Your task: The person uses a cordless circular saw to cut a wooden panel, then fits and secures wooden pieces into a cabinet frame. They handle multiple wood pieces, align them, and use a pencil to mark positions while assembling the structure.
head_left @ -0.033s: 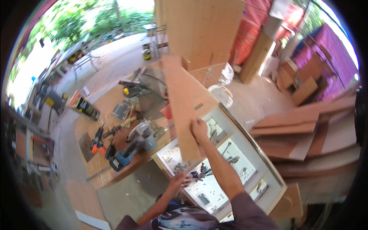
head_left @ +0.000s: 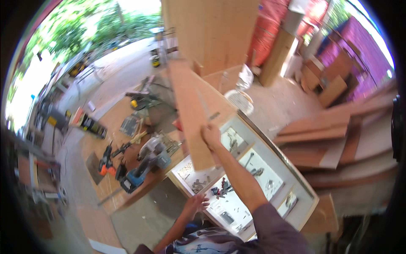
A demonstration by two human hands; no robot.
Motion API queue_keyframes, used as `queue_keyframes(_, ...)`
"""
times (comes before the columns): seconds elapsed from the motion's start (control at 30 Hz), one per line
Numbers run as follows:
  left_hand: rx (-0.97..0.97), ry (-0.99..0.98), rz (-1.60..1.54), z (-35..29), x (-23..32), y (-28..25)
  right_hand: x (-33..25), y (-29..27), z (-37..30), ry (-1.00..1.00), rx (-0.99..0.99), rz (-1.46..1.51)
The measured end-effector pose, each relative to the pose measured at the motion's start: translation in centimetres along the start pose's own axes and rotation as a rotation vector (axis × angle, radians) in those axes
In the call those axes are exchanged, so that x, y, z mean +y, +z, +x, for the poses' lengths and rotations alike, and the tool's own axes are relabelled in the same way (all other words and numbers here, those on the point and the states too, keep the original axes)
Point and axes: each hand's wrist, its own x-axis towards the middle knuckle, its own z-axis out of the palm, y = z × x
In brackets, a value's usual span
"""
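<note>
A long flat wooden board [head_left: 191, 114] is held up over the compartmented wooden frame [head_left: 270, 146]. My right hand [head_left: 211, 135] is closed around the board's right edge, toward its near end. My left hand [head_left: 196, 205] is at the near left side of the frame, fingers apart, with nothing visible in it. Small metal hardware lies in the frame's white-bottomed compartments, including dark red-and-black pieces [head_left: 220, 189] close to my left hand. The board hides part of the bench behind it.
Left of the frame, a wooden bench [head_left: 120, 202] carries a blue cordless circular saw [head_left: 141, 169], an orange-and-black drill [head_left: 106, 163] and a can [head_left: 91, 125]. Stacked boards [head_left: 317, 139] lie at the right. Behind stands a tall wooden panel [head_left: 211, 34]; a white stool [head_left: 239, 102] is nearby.
The view has swung slightly to the right. My right hand and the board have shifted a little left and away from me. My left hand stays beside the frame.
</note>
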Motion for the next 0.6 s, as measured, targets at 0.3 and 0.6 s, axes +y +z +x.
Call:
queue_keyframes(0.3, 0.148, -0.003, 0.163, -5.6, 0.9, -4.6, -6.1, 13.0, 8.7, -0.171, -0.16, -0.15)
queue_keyframes(0.6, 0.148, -0.046, 0.383, -2.6, 0.8, -6.3, 10.2, -14.8, 2.9, -0.264, 0.678, -0.627)
